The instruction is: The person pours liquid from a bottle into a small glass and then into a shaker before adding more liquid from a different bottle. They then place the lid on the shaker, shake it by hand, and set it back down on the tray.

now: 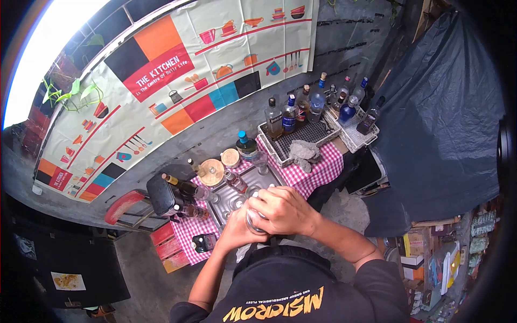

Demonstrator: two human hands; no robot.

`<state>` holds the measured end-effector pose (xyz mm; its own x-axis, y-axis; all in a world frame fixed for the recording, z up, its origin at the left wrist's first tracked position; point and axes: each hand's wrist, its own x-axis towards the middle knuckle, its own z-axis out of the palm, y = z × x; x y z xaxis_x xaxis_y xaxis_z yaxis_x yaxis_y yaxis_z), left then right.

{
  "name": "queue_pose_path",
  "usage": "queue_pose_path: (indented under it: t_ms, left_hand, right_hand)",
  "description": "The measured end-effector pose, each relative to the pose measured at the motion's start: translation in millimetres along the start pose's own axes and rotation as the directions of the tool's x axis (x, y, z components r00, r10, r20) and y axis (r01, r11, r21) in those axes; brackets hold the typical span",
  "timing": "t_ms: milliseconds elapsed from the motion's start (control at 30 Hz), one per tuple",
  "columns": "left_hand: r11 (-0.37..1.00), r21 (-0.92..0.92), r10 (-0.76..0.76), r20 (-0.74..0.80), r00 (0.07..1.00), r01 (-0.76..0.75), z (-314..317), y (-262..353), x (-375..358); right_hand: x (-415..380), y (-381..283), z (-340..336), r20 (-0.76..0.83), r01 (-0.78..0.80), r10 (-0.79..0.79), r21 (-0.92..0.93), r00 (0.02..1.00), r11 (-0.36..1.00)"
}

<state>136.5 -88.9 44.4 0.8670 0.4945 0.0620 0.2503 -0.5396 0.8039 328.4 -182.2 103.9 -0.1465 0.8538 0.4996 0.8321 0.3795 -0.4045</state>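
Both my hands are wrapped round a shiny metal cocktail shaker [256, 221] in front of my chest; fingers cover most of it. My left hand [238, 227] is closed about its near left side. From the right, my right hand [285, 209] lies over it with curled fingers. Just beyond them is a metal tray [219, 209] on a pink checkered cloth. A small bottle [235, 182] with reddish labelling stands on the tray, with a clear glass [260, 163] near its far edge and another glass [207, 195] at its left.
Round wooden lids [211, 172] and a teal-capped bottle [247, 145] stand behind the tray. Farther right, a white basket [280, 158] holds several liquor bottles and a grey cloth [305, 154]. A black container [163, 195] and dark bottles stand left. A dark tarp [436, 118] hangs right.
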Motion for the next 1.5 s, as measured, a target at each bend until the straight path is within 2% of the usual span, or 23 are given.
queue_pose_path:
  t_ms: [100, 167, 200, 267, 300, 367, 400, 500, 600, 700, 800, 967, 1100, 1233, 1333, 1433, 1467, 1500]
  left_hand:
    - [0.996, -0.091, -0.014, 0.035, 0.999, 0.017, 2, -6, 0]
    - [0.988, -0.151, -0.031, 0.004, 1.000, 0.031, 5, -4, 3]
    - [0.995, -0.103, 0.010, -0.058, 0.998, -0.016, 9, -6, 4]
    - [0.995, 0.005, 0.097, -0.178, 0.979, -0.098, 20, -12, 6]
    - [0.998, -0.013, 0.051, -0.250, 0.967, -0.056, 26, -9, 6]
    - [0.998, -0.058, -0.041, -0.384, 0.923, 0.020, 37, -2, 10]
    - [1.000, 0.019, 0.015, -0.421, 0.907, -0.007, 39, -7, 13]
    - [0.999, 0.031, -0.025, -0.472, 0.881, 0.045, 43, -13, 16]
    - [0.992, 0.111, 0.108, -0.454, 0.885, -0.063, 36, -10, 19]
    - [0.998, 0.059, 0.051, -0.406, 0.912, -0.030, 26, -5, 18]
    - [0.994, 0.092, 0.093, -0.378, 0.921, -0.062, 20, -6, 20]
    - [0.997, 0.014, 0.078, -0.285, 0.955, -0.078, 8, 2, 19]
    - [0.997, -0.035, 0.061, -0.188, 0.980, -0.069, 5, -3, 16]
    - [0.993, -0.070, 0.079, -0.178, 0.981, -0.092, 3, -5, 15]
    - [0.994, -0.081, 0.053, -0.188, 0.981, -0.069, 6, -7, 13]
    - [0.995, -0.081, 0.040, -0.236, 0.971, -0.061, 9, -5, 13]
    - [0.996, -0.072, 0.036, -0.267, 0.963, -0.057, 11, -6, 13]
    - [0.997, -0.064, 0.031, -0.298, 0.954, -0.052, 13, -7, 12]
  right_hand:
    - [2, 4, -11, 0.026, 0.095, -0.096, 0.019, 0.995, 0.995]
    - [5, 0, -14, -0.021, 0.002, -0.001, 0.027, 1.000, 1.000]
    - [7, -2, -15, -0.045, -0.045, 0.046, 0.031, 0.998, 0.998]
    - [9, -16, -12, -0.175, -0.260, 0.262, 0.036, 0.949, 0.965]
    - [9, -22, -10, -0.237, -0.362, 0.363, 0.051, 0.901, 0.931]
    - [9, -26, -7, -0.260, -0.389, 0.387, 0.043, 0.885, 0.920]
    - [8, -27, -5, -0.271, -0.389, 0.383, 0.033, 0.883, 0.920]
    - [8, -25, -2, -0.288, -0.373, 0.370, 0.047, 0.883, 0.927]
    - [8, -17, -1, -0.282, -0.296, 0.307, 0.082, 0.909, 0.952]
    - [9, -10, -8, -0.209, -0.247, 0.266, 0.110, 0.941, 0.963]
    - [9, -5, -14, -0.170, -0.185, 0.204, 0.119, 0.964, 0.975]
    - [12, 1, -27, -0.102, -0.067, 0.088, 0.191, 0.991, 0.979]
    - [10, 12, -30, -0.039, 0.047, -0.038, 0.261, 0.998, 0.964]
    - [11, 22, -36, -0.005, 0.137, -0.143, 0.324, 0.990, 0.936]
    - [11, 18, -38, 0.031, 0.083, -0.098, 0.322, 0.995, 0.943]
    - [10, 7, -36, 0.091, -0.121, 0.093, 0.377, 0.991, 0.918]
    - [9, 3, -28, -0.031, -0.116, 0.138, 0.378, 0.990, 0.918]
    - [7, -4, -26, -0.032, -0.191, 0.214, 0.337, 0.976, 0.922]
